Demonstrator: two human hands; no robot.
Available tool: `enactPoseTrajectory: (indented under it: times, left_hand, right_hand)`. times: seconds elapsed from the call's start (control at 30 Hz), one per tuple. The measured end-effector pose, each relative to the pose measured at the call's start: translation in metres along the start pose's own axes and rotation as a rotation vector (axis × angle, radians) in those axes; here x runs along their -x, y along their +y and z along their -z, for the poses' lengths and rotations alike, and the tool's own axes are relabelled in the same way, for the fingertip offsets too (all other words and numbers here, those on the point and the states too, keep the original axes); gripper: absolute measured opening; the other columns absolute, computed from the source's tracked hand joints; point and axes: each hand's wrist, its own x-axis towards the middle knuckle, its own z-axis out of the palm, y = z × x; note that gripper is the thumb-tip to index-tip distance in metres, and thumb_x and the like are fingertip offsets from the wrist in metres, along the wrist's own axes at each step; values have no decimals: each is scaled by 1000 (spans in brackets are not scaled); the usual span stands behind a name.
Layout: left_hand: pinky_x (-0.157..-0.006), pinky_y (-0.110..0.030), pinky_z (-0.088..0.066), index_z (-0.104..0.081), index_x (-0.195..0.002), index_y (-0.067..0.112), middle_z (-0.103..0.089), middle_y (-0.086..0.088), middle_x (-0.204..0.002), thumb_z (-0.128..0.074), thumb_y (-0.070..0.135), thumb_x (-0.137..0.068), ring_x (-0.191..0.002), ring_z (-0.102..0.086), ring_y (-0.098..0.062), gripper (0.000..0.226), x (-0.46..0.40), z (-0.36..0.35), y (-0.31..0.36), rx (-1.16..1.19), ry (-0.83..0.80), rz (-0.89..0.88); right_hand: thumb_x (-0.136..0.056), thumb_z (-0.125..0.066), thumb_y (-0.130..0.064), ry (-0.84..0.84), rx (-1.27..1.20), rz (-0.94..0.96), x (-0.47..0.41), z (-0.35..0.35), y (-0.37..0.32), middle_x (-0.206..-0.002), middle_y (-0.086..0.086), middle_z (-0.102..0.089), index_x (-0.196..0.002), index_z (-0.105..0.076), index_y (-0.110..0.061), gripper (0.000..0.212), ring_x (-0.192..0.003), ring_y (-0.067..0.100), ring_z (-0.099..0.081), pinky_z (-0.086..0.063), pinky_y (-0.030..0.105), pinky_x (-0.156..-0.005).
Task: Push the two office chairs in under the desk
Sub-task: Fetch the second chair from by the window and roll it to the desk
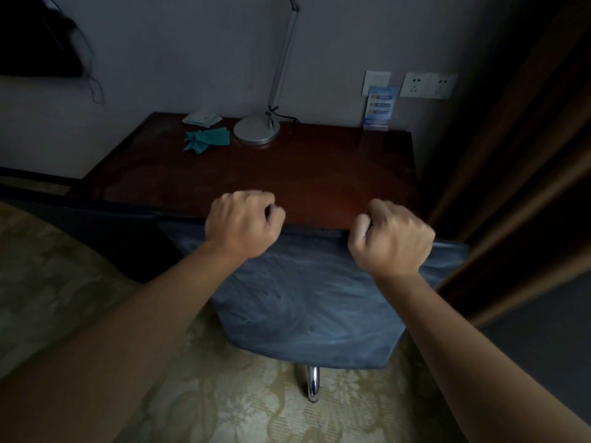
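Observation:
A blue-grey padded chair back [303,302] stands right in front of me, its top edge against the front edge of the dark red-brown desk [256,174]. My left hand [243,223] is shut over the top edge of the chair back on its left part. My right hand [393,238] grips the same edge further right. A chrome leg [313,383] shows under the chair back. The seat is hidden. To the left, a dark shape [96,219] beside the desk may be a second chair; it is too dark to tell.
On the desk stand a silver lamp [256,131], green cloth pieces [208,139], a packet [201,118] and a blue card stand [379,107]. Wall sockets [428,85] sit above. Brown curtains [511,155] hang on the right. The floor is patterned beige carpet [224,394].

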Motion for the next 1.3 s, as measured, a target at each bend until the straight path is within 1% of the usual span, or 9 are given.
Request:
enactPoseTrajectory:
  times: [0.1,0.3,0.37,0.47,0.7,0.9,1.0,1.2,1.3]
  left_hand:
    - [-45,-24,-28,-47,-52,13,-41,7,-52,-35,29,-81,-42,-41,-21,35,22,3,2,6,-20,18]
    - [-44,-23,-26,-44,-55,12,-42,2,-52,-39,25,-80,-43,-35,-19,29,88,11,18,1,-42,40]
    - [-45,-24,-26,-44,-56,12,-42,1,-54,-39,25,-80,-44,-39,-22,28,97,15,21,0,-54,56]
    - [-45,-25,-27,-45,-57,13,-46,0,-54,-39,26,-79,-45,-47,-27,27,101,18,20,-17,-58,58]
    - [-47,-25,-28,-52,-58,10,-52,-2,-56,-37,28,-80,-48,-51,-28,32,88,17,12,2,-74,35]
    - [-51,-29,-36,-51,-62,17,-59,0,-69,-37,34,-85,-58,-56,-27,32,54,9,-1,7,-202,48]
    - [-49,-28,-34,-47,-60,18,-56,1,-66,-36,35,-85,-56,-55,-26,32,44,8,-4,23,-194,27]
    - [-47,-25,-27,-41,-55,19,-46,4,-58,-37,32,-83,-48,-41,-21,31,37,8,-13,43,-155,-4]
    - [-46,-23,-25,-44,-54,15,-43,4,-55,-38,29,-82,-45,-43,-22,32,39,10,-17,64,-121,-45]
  right_hand:
    - [-70,-49,-15,-37,-13,10,20,12,-5,-46,2,-41,-54,-31,-19,25,-40,19,-34,-6,22,-48]
    - [-69,-48,-14,-101,-21,61,78,44,-7,-48,2,-42,-51,-41,-15,20,-43,20,-37,-20,25,-44]
    - [-69,-48,-14,-129,-28,38,85,52,-9,-49,2,-43,-50,-42,-14,20,-44,20,-38,-23,25,-44]
    - [-68,-47,-14,-140,-16,15,89,58,-14,-51,2,-44,-51,-42,-14,18,-45,20,-40,-20,24,-48]
    - [-67,-46,-16,-135,71,1,79,52,-19,-54,3,-47,-53,-44,-14,14,-48,24,-45,-16,25,-51]
    - [-67,-46,-15,-101,92,3,60,33,-20,-50,1,-42,-52,-38,-16,17,-44,20,-39,-13,24,-49]
    - [-67,-45,-15,-99,92,-17,50,29,-21,-49,0,-40,-52,-35,-17,19,-43,18,-35,-11,23,-49]
    - [-66,-46,-12,-80,116,-5,46,24,-28,-48,0,-39,-51,-34,-16,19,-43,18,-34,-9,24,-50]
    - [-65,-47,-12,-98,112,-5,47,26,-32,-49,0,-40,-51,-35,-16,18,-43,18,-35,-10,24,-50]
